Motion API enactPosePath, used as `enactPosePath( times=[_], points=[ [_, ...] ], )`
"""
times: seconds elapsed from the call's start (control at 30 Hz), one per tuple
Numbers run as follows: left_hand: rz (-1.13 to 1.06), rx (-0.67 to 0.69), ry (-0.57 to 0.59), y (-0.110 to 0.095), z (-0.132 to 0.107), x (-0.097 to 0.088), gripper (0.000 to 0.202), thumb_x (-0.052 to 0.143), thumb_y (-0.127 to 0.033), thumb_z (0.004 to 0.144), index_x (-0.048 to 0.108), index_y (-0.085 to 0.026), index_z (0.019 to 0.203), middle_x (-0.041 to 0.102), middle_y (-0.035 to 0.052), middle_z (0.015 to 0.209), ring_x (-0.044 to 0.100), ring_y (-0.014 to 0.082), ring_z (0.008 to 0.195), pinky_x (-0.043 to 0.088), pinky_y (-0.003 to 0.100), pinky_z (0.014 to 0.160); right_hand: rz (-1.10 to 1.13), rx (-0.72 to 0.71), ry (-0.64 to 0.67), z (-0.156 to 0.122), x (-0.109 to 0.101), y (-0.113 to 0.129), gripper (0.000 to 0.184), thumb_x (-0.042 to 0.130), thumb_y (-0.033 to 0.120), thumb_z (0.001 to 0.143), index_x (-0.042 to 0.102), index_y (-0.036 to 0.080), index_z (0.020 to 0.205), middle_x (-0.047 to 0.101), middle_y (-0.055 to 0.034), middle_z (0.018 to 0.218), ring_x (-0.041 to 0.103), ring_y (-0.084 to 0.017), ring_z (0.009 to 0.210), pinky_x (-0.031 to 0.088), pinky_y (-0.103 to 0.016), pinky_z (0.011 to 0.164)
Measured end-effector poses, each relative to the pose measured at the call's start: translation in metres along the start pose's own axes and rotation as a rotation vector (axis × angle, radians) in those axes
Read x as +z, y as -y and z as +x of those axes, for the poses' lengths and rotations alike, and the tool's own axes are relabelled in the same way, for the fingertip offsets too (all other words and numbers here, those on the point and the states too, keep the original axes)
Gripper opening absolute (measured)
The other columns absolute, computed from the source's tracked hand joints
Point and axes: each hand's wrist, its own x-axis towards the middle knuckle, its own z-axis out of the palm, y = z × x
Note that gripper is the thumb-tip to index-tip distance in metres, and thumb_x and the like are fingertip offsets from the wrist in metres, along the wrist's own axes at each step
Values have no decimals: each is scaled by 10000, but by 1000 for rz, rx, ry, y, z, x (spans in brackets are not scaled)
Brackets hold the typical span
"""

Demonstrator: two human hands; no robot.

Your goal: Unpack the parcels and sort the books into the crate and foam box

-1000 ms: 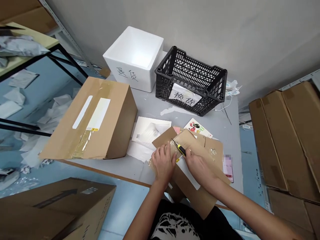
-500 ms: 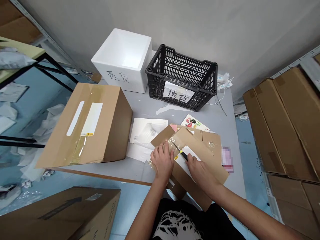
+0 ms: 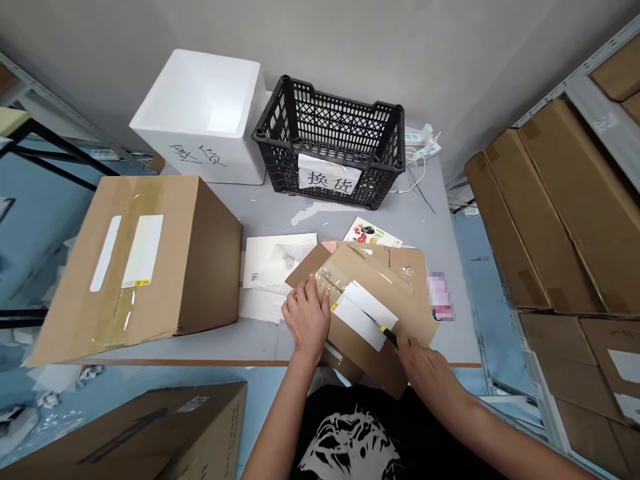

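Flattened cardboard (image 3: 415, 297) with clear tape and white labels lies near the table's front edge. My left hand (image 3: 307, 317) rests on its left side, fingers stretched out over the taped edge. In my right hand (image 3: 425, 367) is a utility knife (image 3: 389, 335) with a black and yellow handle. Its thin blade points up and left across the white label (image 3: 357, 321), and a slit shows along that label. Whether the blade tip touches the cardboard I cannot tell.
Left on the table (image 3: 340, 227) stands a taped carton (image 3: 215, 260). Behind are a white foam box (image 3: 200, 157) and a black plastic crate (image 3: 330, 150). A white envelope (image 3: 260, 253) and a printed booklet (image 3: 373, 233) lie nearby. Cartons (image 3: 555, 213) fill the right shelf.
The knife in my right hand has moved down and right, from the taped end across the label. My left hand stays on the cardboard. The view has shifted slightly.
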Motion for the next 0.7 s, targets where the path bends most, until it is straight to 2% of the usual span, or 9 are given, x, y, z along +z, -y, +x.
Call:
enactPosePath(
  times=[0.13,0.3,0.43,0.53,0.6,0.63,0.7],
  points=[
    [6,-5,17,0,1,0,480,409,-379,910,473,-143,1323,581,140,1217,481,310,1075,370,444,869,47,3,-17,-37,11,-23,124,448,82,884,507,186,852,572,-34,673,569,-129,509,302,-222,411],
    [9,-22,30,-2,1,-1,490,390,-388,913,465,-137,1328,576,159,1208,477,314,1078,370,450,866,62,94,-12,-87,35,-44,123,414,125,907,513,190,877,549,-11,625,512,-105,413,260,-223,397],
    [16,-17,20,-1,2,-2,492,380,-399,915,472,-125,1313,577,160,1192,478,311,1076,367,439,876,227,144,-13,-107,39,-57,192,353,226,948,521,197,858,548,-7,599,497,-106,380,235,-224,382],
    [20,-35,10,2,4,-3,497,365,-422,918,484,-117,1292,586,156,1158,485,313,1066,373,430,869,530,225,66,-107,32,-73,291,309,372,961,523,214,842,572,-3,587,511,-127,388,279,-227,386],
    [24,-52,-4,4,6,-4,497,355,-429,919,489,-114,1280,584,158,1146,493,308,1053,382,421,855,856,357,123,-100,29,-80,340,306,478,946,524,224,885,590,5,586,560,-147,448,382,-238,440],
    [28,-62,-12,6,6,-5,497,353,-432,919,491,-113,1275,580,159,1147,495,305,1046,386,417,847,1043,445,119,-94,31,-80,369,311,527,930,523,225,932,609,2,614,596,-160,505,439,-254,492],
    [41,-76,-30,8,6,-6,500,351,-438,918,492,-109,1268,575,163,1150,497,301,1032,394,412,831,1386,600,25,-78,40,-71,452,333,608,888,511,220,1035,657,-31,765,657,-188,669,514,-306,624]
  ],
)
